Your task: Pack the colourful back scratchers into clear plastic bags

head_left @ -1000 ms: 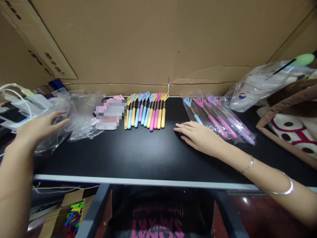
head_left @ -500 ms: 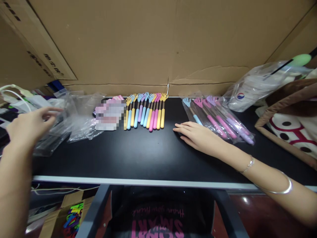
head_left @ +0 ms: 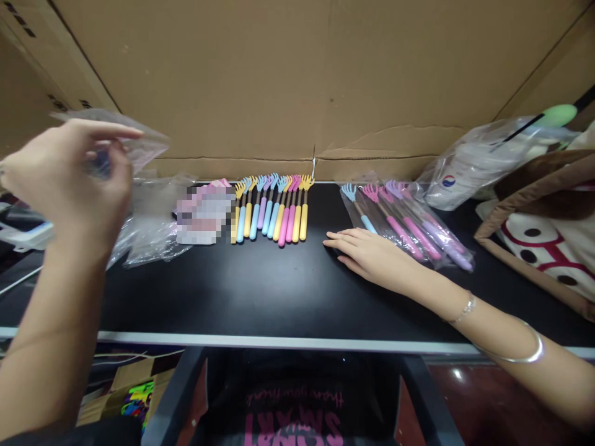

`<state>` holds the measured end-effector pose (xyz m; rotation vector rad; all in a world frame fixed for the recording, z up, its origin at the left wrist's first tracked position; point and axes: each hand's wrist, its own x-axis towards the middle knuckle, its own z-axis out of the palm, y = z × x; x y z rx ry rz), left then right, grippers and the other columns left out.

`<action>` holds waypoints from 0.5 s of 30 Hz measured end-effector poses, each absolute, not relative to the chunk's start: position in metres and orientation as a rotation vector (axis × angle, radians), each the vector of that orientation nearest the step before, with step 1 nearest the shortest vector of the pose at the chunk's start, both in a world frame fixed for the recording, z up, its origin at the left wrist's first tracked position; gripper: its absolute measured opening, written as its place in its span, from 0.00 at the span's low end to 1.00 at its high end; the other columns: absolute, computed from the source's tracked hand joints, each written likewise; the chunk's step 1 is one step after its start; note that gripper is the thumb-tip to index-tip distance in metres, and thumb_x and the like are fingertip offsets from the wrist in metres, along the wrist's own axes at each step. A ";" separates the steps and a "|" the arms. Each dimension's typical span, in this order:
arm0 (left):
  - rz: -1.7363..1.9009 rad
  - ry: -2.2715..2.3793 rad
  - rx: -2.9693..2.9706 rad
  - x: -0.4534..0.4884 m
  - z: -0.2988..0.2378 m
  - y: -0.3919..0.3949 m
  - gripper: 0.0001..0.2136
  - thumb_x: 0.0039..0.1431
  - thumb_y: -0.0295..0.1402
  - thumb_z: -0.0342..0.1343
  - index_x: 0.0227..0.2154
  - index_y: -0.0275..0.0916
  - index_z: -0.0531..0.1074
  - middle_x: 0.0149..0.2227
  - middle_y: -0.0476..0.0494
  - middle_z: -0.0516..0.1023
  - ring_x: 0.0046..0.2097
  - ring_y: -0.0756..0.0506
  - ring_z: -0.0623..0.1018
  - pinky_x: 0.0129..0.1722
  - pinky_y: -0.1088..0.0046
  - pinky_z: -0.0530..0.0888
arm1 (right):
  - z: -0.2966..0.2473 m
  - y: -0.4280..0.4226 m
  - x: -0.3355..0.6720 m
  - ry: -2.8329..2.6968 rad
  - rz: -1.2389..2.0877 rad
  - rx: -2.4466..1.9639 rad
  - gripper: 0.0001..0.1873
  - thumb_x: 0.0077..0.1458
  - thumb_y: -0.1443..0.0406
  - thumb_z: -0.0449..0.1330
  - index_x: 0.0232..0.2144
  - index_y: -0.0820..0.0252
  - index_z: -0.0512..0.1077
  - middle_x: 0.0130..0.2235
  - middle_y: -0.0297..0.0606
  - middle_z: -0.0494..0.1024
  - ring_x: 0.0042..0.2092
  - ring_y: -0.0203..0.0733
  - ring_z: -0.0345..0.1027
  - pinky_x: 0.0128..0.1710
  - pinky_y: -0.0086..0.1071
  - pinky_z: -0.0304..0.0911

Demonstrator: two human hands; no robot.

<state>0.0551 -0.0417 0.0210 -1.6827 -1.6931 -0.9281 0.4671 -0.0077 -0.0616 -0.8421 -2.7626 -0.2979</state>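
Note:
My left hand is raised at the left above the desk, thumb and fingers pinched on a clear plastic bag that spreads out behind them. Below it lies a heap of clear plastic bags. My right hand rests flat on the desk with its fingers stretched out and nothing held. It partly covers the handle of a blue back scratcher at the edge of several bagged back scratchers. Between the hands, a row of loose back scratchers in yellow, blue, purple and pink lies with claws away from me.
A blurred-out pink packet sits left of the row. At the right are a bagged cup and a brown-trimmed bag. Cardboard walls the back of the black desk. Under its edge stands a box of colourful pieces.
My left hand has risen and moved right, and a clear plastic bag now shows in its grip. My right hand has stayed in place.

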 end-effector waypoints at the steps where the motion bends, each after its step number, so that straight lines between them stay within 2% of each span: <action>1: -0.959 -1.565 -1.627 0.074 0.025 -0.041 0.16 0.65 0.33 0.47 0.50 0.42 0.75 0.46 0.46 0.80 0.48 0.40 0.77 0.46 0.62 0.69 | -0.061 -0.008 0.467 -2.766 -0.298 -0.846 0.18 0.66 0.66 0.49 0.52 0.63 0.72 0.55 0.48 0.77 0.52 0.49 0.73 0.51 0.45 0.70; 2: -1.000 -1.404 -1.641 0.092 0.026 -0.039 0.13 0.65 0.32 0.49 0.43 0.43 0.79 0.41 0.48 0.82 0.43 0.43 0.79 0.43 0.65 0.70 | -0.061 -0.008 0.467 -2.769 -0.298 -0.848 0.18 0.66 0.66 0.49 0.52 0.63 0.72 0.55 0.49 0.77 0.52 0.49 0.73 0.51 0.45 0.70; 4: -0.993 -1.103 -1.811 0.122 0.024 -0.034 0.12 0.65 0.28 0.50 0.41 0.46 0.79 0.41 0.53 0.83 0.41 0.48 0.80 0.40 0.70 0.71 | -0.059 -0.008 0.467 -2.769 -0.289 -0.854 0.18 0.65 0.66 0.49 0.53 0.64 0.71 0.54 0.49 0.77 0.51 0.50 0.73 0.51 0.45 0.70; 6: -0.886 -0.871 -1.921 0.143 0.015 -0.028 0.12 0.65 0.28 0.51 0.41 0.48 0.78 0.43 0.57 0.83 0.41 0.49 0.80 0.36 0.72 0.70 | -0.057 -0.008 0.467 -2.762 -0.262 -0.866 0.18 0.65 0.66 0.51 0.54 0.62 0.70 0.52 0.48 0.78 0.50 0.49 0.74 0.50 0.45 0.70; 10: -0.682 -0.470 -2.113 0.175 -0.011 -0.018 0.10 0.67 0.27 0.52 0.43 0.47 0.76 0.49 0.55 0.81 0.45 0.51 0.79 0.41 0.73 0.72 | -0.053 -0.005 0.472 -2.714 -0.186 -0.942 0.19 0.63 0.65 0.53 0.55 0.60 0.69 0.48 0.47 0.79 0.49 0.50 0.74 0.48 0.45 0.70; 15: -0.643 -0.174 -2.127 0.202 -0.040 -0.016 0.05 0.66 0.29 0.54 0.39 0.43 0.75 0.47 0.54 0.82 0.41 0.52 0.79 0.44 0.73 0.74 | -0.049 0.002 0.482 -2.551 0.041 -1.079 0.20 0.64 0.60 0.52 0.56 0.59 0.67 0.53 0.46 0.78 0.53 0.51 0.73 0.51 0.45 0.69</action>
